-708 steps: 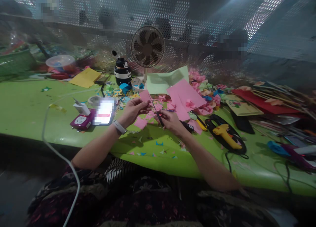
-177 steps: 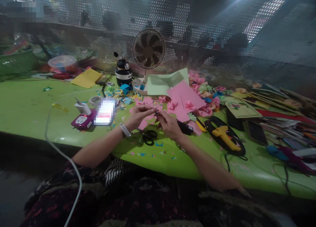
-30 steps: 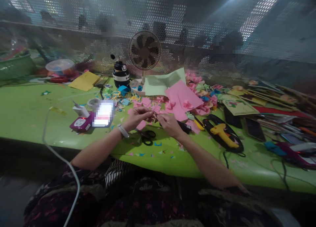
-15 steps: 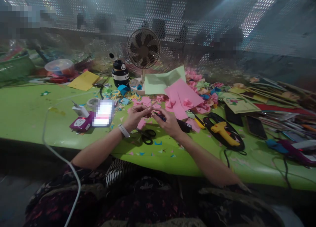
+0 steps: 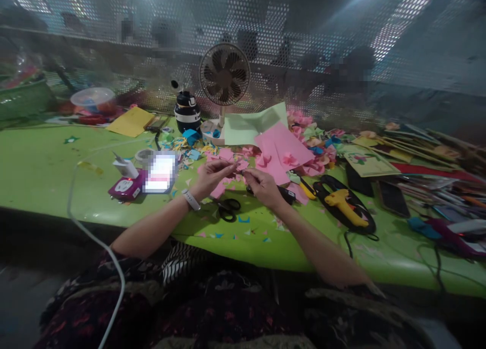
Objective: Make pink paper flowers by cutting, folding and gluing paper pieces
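My left hand (image 5: 214,177), with a pale watch band at the wrist, pinches at the fingertips over pink paper scraps (image 5: 227,154). What it holds is too small to make out against the pink behind it. My right hand (image 5: 262,187) faces it, thumb and forefinger pressed together close to the left fingertips; its pinched item is also unclear. Under the right hand a dark object (image 5: 287,194) lies on the table, partly hidden. Black-handled scissors (image 5: 229,209) rest below the left hand, among small blue and pink snippets.
Behind the hands are pink sheets (image 5: 275,149), a pale green sheet (image 5: 246,128), a fan (image 5: 224,78) and a black bottle (image 5: 187,113). To the right lie a yellow glue gun (image 5: 347,207) and a phone (image 5: 393,198). A purple power adapter (image 5: 127,188) and white cable (image 5: 91,232) are left.
The right fingers have drawn slightly back from the left ones. A dark blue item at the right fingers earlier no longer shows there. The view has shifted slightly.
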A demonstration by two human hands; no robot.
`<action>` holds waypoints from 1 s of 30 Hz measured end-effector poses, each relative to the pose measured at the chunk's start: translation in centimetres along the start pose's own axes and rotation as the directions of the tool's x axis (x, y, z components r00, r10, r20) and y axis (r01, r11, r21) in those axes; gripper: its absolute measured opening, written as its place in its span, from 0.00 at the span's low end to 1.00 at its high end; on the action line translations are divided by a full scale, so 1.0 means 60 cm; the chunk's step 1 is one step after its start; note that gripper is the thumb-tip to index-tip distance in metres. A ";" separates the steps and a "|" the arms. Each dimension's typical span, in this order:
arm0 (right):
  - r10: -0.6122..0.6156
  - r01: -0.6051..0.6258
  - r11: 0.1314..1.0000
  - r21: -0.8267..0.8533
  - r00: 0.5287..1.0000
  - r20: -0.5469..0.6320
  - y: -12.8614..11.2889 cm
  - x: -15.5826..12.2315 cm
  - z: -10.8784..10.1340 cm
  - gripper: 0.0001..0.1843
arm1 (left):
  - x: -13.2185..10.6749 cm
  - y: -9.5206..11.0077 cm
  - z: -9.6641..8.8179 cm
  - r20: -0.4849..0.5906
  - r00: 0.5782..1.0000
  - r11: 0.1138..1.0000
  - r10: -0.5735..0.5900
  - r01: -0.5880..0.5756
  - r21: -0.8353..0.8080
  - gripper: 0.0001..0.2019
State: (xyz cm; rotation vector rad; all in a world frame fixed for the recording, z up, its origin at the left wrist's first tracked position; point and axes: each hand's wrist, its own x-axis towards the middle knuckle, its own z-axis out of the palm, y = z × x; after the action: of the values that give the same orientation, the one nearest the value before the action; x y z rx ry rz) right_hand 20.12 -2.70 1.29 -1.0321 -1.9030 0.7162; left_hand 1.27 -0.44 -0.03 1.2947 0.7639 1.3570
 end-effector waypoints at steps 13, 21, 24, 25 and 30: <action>-0.134 0.130 0.989 -0.075 0.990 -0.051 0.007 0.000 0.008 0.17 | -0.003 0.005 0.006 -0.041 0.998 0.998 0.052 -0.050 0.049 0.21; -0.202 0.195 0.970 -0.146 0.979 -0.038 0.014 -0.001 0.014 0.17 | -0.002 -0.001 0.000 -0.015 1.000 1.000 0.023 -0.022 0.017 0.20; -0.230 0.210 0.955 -0.207 0.970 -0.078 0.018 -0.004 0.019 0.19 | -0.005 0.003 0.004 -0.048 0.999 0.999 0.024 -0.023 0.028 0.21; -0.228 0.207 0.955 -0.211 0.970 -0.081 0.019 -0.004 0.019 0.20 | -0.005 0.005 0.006 -0.048 0.999 1.000 0.014 -0.013 0.022 0.21; -0.202 0.182 0.962 -0.204 0.976 -0.081 0.018 -0.002 0.011 0.22 | -0.004 0.005 0.006 -0.033 0.999 1.000 -0.025 0.025 -0.018 0.23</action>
State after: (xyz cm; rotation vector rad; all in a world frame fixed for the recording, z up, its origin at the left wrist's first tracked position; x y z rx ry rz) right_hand 20.03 -2.31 0.08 -0.9660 -1.9811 0.3638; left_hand 1.51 -0.84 0.23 1.2480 0.7871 1.3650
